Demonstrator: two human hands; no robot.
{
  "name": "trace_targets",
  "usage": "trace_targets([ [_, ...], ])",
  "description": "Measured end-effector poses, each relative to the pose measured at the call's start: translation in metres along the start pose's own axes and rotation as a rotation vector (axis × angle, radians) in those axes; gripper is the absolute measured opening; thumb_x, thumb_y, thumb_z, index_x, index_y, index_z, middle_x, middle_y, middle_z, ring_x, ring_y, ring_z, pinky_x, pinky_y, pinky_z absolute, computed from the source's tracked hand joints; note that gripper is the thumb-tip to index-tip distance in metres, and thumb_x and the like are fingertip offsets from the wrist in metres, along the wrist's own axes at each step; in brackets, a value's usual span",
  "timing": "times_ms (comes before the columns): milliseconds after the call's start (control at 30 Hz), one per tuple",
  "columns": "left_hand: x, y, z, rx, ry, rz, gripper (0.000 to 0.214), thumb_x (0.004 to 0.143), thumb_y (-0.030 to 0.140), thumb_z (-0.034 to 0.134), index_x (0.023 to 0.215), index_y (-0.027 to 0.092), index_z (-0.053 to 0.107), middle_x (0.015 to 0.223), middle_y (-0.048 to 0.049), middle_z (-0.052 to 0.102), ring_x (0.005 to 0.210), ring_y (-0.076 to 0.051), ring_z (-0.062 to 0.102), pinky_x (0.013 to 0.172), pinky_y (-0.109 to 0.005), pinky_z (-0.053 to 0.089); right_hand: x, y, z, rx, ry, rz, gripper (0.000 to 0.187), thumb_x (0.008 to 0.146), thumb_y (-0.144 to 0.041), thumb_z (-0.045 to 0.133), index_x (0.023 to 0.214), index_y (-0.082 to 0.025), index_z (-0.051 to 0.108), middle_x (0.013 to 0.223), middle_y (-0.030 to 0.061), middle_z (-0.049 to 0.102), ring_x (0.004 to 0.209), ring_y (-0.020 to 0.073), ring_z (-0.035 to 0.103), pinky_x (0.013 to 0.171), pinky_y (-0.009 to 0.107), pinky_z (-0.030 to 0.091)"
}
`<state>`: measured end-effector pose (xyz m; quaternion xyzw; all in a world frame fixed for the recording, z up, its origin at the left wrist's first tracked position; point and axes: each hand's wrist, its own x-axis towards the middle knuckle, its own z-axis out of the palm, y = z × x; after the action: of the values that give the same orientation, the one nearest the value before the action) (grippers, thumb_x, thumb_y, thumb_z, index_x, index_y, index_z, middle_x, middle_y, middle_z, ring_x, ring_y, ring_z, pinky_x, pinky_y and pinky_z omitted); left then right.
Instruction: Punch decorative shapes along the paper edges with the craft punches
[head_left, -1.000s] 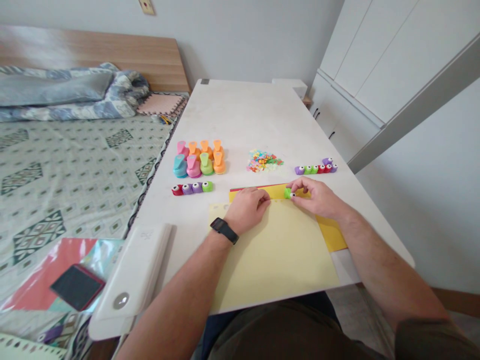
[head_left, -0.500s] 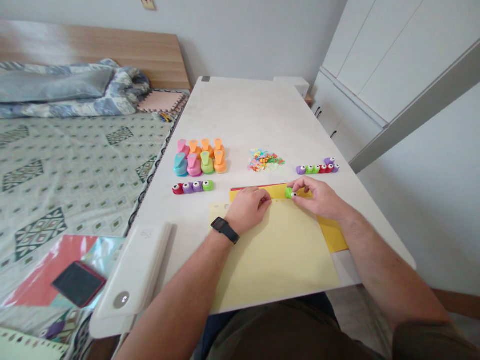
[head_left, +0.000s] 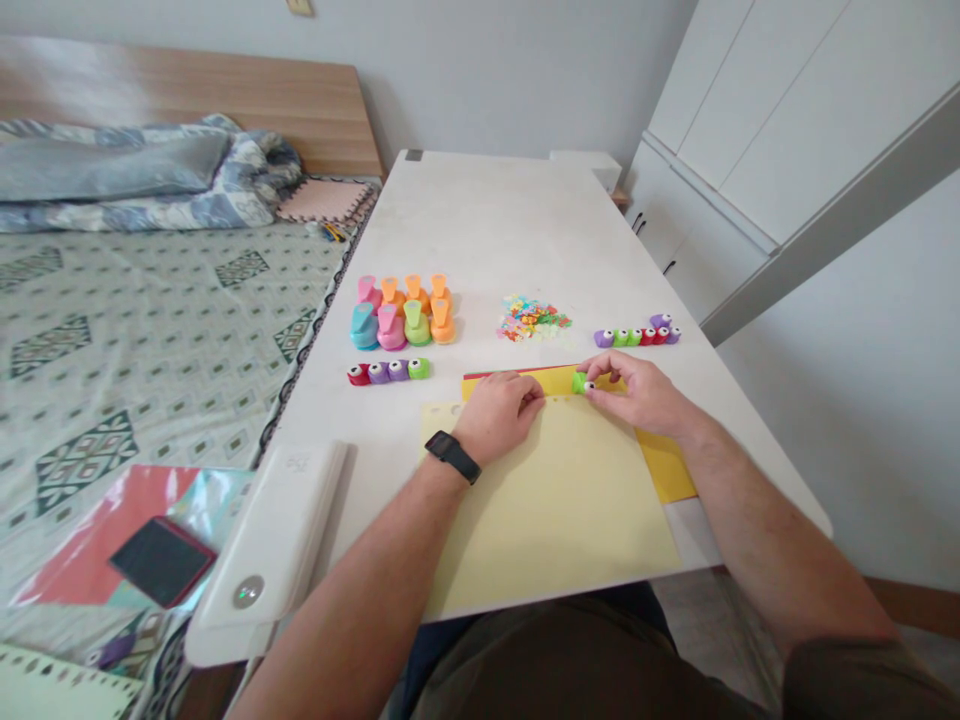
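Note:
A pale yellow sheet of paper (head_left: 562,500) lies before me, with a few punched holes along its far edge at the left. My left hand (head_left: 501,415), a black watch on its wrist, rests on the sheet with fingers curled closed at the far edge. Between the thumb and fingers of my right hand (head_left: 637,393) is a small green craft punch (head_left: 580,382) with a white button, set at that same edge. Darker yellow sheets (head_left: 664,465) lie beneath, with a red edge showing.
Larger craft punches (head_left: 401,322) in several colours stand at the left, behind a row of small punches (head_left: 388,371). More small punches (head_left: 641,335) are at the right. Paper cutouts (head_left: 532,318) are heaped mid-table. A white laminator-like machine (head_left: 274,540) sits at the near left.
Both hands, the green craft punch and the sheet hold nearly the same places. The whole view has shifted slightly.

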<state>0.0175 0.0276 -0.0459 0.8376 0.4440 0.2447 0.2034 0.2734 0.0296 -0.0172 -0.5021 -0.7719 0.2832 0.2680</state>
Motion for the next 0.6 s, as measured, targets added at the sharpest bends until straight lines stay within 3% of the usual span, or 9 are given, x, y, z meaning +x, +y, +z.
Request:
trace_targets([
  [600,0.0006,-0.0001,0.0010,0.022,-0.009,0.007,0.013,0.093,0.024,0.059,0.090,0.020,0.070,0.087,-0.0049,0.071,0.083,-0.019,0.065,0.077,-0.031,0.050,0.0007,0.0016,0.0014,-0.003,0.004,0.002,0.013,0.085,-0.030,0.071,0.093,-0.025,0.062,0.117,0.0060,0.075,0.102,0.0262,0.069,0.090,0.045,0.050],
])
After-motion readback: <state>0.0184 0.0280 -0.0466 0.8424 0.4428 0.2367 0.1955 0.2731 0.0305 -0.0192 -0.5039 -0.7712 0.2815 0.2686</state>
